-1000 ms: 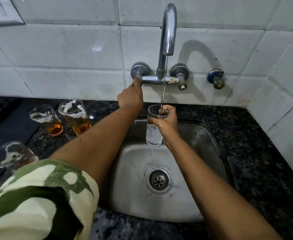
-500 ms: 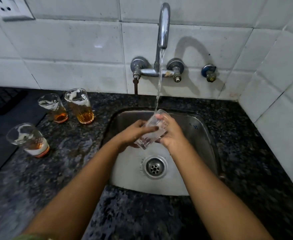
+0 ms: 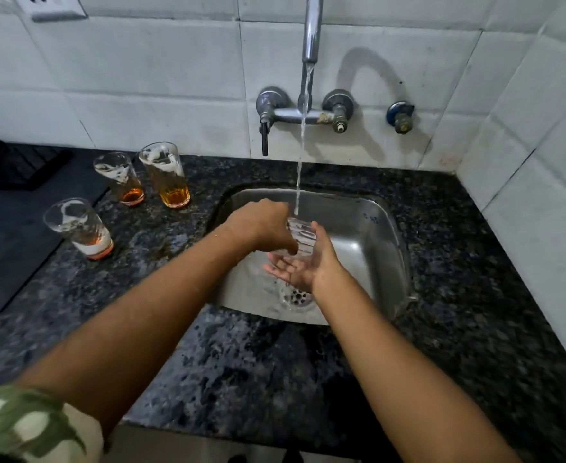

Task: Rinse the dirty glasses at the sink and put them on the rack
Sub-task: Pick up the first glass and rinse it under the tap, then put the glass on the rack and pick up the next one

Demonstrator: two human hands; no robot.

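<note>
A clear glass [image 3: 301,234] is over the steel sink [image 3: 368,228], right under the water stream [image 3: 300,162] falling from the tap [image 3: 311,31]. My left hand [image 3: 263,225] grips the glass from the left and above, fingers curled round it. My right hand [image 3: 303,267] lies beneath it, palm up and fingers straight, touching its lower side. Three dirty glasses with foam marks and amber dregs stand on the counter to the left: one [image 3: 121,178] at the back, a taller one [image 3: 166,175] beside it, and one [image 3: 79,228] nearer me.
A dark mat [image 3: 7,248] covers the counter at far left, with a dark ridged rack [image 3: 14,165] behind it. Speckled black granite [image 3: 275,369] surrounds the sink. White tiled walls close the back and right. A drain [image 3: 296,297] sits at the sink's bottom.
My left hand left the tap handle and came down to grip the glass. The water stream grew stronger. My right hand let go its grip and now lies open under the glass.
</note>
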